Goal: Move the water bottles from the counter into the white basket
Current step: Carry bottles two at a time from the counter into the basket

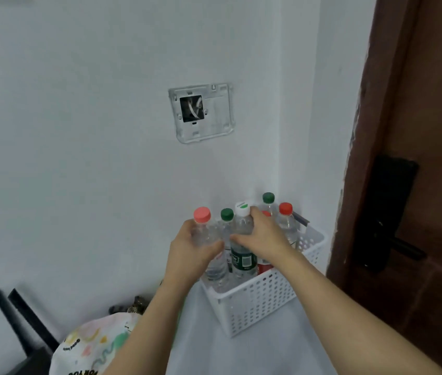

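The white surface (201, 334) is nearest to the camera, and both forearms pass over it toward the white basket (263, 301), which stands on this surface in the corner by the wall.

The left hand (190, 250) curls its fingers around the pink-capped bottle (209, 239) and holds it upright at the near left corner of the basket. The bottom of this bottle seems to be already inside the rim. The right hand (263, 236) grips the white-capped bottle (241, 231) around its shoulder, with the thumb in front. This bottle has a dark green label and also stands upright in the basket.

In my judgement, the step in hand is to put these two bottles down. To do it well, each bottle should go straight down until its base rests on the basket floor, and only then should the fingers let go. The bottles are narrow and tall, so one released at a tilt could push its neighbours over.

Between the two hands stands a green-capped bottle (226, 216). Behind the right hand there is a red-capped bottle (286, 215) and, nearest the wall, another green-capped one (268, 200). A further red cap is half hidden by the hand. The basket looks nearly full, and I see no bottles left on the surface.
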A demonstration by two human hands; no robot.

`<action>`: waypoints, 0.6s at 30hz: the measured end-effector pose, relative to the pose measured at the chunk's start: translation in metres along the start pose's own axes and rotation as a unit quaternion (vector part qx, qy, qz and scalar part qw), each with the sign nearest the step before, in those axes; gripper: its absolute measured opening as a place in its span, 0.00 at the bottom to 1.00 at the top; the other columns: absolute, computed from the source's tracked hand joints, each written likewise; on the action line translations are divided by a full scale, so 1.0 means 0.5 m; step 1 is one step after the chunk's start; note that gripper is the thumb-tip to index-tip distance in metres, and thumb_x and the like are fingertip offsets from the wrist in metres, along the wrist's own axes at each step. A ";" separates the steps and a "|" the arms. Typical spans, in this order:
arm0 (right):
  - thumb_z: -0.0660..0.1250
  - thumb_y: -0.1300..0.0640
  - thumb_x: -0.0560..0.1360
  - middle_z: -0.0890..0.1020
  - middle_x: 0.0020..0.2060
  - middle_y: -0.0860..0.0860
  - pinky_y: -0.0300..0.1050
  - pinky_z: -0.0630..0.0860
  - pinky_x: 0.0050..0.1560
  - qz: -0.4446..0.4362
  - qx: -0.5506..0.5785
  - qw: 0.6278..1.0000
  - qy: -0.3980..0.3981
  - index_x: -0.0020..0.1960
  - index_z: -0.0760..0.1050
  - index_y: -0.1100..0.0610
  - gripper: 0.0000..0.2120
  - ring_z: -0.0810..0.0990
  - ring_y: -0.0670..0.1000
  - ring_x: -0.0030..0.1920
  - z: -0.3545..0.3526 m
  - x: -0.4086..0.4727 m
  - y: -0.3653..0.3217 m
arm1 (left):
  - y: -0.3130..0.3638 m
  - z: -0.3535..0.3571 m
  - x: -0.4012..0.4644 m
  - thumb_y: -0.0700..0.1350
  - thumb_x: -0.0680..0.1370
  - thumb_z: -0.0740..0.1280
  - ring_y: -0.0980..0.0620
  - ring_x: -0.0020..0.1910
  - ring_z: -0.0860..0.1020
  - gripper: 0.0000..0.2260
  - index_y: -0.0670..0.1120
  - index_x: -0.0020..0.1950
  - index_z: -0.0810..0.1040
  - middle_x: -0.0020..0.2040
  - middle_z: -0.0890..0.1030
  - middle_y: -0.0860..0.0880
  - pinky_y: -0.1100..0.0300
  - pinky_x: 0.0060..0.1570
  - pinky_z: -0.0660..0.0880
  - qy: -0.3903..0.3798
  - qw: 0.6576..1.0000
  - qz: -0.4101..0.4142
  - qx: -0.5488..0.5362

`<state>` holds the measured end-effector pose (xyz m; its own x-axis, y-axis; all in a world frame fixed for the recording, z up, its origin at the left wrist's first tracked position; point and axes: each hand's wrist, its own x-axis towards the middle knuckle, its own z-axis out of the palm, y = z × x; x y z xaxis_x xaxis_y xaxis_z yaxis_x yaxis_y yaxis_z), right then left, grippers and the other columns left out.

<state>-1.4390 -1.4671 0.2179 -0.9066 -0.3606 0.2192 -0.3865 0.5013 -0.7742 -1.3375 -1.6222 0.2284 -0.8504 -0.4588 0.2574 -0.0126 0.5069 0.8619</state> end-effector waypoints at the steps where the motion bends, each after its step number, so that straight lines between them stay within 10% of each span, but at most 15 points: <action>1: 0.74 0.40 0.63 0.79 0.53 0.42 0.49 0.78 0.51 -0.006 0.000 1.000 -0.015 0.61 0.68 0.45 0.30 0.78 0.46 0.52 0.011 0.000 0.011 | -0.011 0.006 0.008 0.54 0.61 0.73 0.62 0.44 0.80 0.23 0.57 0.55 0.75 0.48 0.82 0.58 0.59 0.43 0.77 -0.012 1.000 -0.001 0.011; 6: 0.77 0.52 0.63 0.78 0.51 0.43 0.53 0.78 0.51 -0.043 -0.008 0.998 -0.051 0.62 0.63 0.41 0.33 0.79 0.47 0.50 0.035 0.008 0.040 | -0.049 0.018 0.036 0.55 0.61 0.73 0.56 0.44 0.81 0.25 0.56 0.56 0.73 0.47 0.80 0.57 0.59 0.42 0.78 -0.047 0.997 0.002 0.057; 18: 0.72 0.46 0.67 0.77 0.46 0.41 0.53 0.78 0.47 -0.043 -0.013 0.999 -0.015 0.53 0.64 0.37 0.21 0.78 0.46 0.46 0.049 -0.003 0.072 | -0.107 0.052 0.033 0.63 0.63 0.73 0.51 0.64 0.62 0.32 0.60 0.63 0.66 0.60 0.71 0.56 0.50 0.61 0.55 -0.035 0.956 0.002 0.290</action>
<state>-1.4475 -1.4676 0.1752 -0.8645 -0.4262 0.2665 -0.4676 0.4870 -0.7377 -1.3646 -1.6379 0.1754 -0.8839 -0.4165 0.2128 -0.2817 0.8372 0.4687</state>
